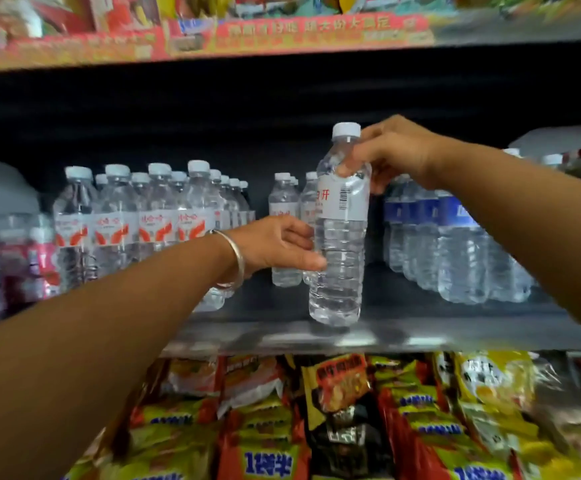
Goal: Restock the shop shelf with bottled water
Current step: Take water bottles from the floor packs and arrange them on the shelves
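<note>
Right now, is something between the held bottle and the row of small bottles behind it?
Nothing visible. The held bottle stands at the shelf edge, gripped by the right hand and left hand; dark bare shelf lies before the small bottles.

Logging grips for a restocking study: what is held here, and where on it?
One water bottle: right hand pinches its shoulder, left hand grips its lower body.
</note>
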{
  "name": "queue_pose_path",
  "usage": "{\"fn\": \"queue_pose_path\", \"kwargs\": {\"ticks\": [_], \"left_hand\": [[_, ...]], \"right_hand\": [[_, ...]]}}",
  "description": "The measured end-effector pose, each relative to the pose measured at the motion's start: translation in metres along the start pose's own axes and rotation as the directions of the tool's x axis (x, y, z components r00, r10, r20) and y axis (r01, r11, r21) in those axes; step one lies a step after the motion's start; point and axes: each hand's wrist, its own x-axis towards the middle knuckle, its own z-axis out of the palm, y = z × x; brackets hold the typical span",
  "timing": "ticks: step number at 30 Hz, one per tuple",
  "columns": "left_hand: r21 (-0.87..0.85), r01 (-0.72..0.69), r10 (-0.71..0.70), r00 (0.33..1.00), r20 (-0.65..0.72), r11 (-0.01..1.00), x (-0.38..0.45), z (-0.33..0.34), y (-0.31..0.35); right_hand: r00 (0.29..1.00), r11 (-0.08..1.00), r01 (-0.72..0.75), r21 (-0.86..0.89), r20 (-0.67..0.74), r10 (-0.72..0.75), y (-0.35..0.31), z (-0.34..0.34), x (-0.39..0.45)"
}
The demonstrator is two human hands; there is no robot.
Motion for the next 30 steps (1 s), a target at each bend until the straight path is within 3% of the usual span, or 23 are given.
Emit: {"fn": "queue_pose_path", "kwargs": {"ticks": [12,16,23,30], "left_hand": [[-0.031,0.149,-0.153,0.974,-0.170,0.988,0.059,0.009,-0.050],[-0.060,0.184,-0.194,0.939,-0.285,0.981,0.073,0.011,-0.068],[0.035,0.238,-0.197,0.870,-0.451,0.971,0.091,0.020,-0.072],[0.036,0.247,-0.184,0.805,-0.564,0.968,0.099,0.023,-0.077]], "right_hand": [[0.985,0.997,0.024,0.071,0.171,-0.035,0.054,0.047,0.091],[0.981,0.991,0.025,0.132,0.188,-0.050,0.069,0.057,0.104],[0.963,0.965,-0.068,0.253,0.269,-0.003,0.081,0.064,0.114],[0.954,0.964,-0.117,0.237,0.298,0.043,0.082,0.074,0.109]]}}
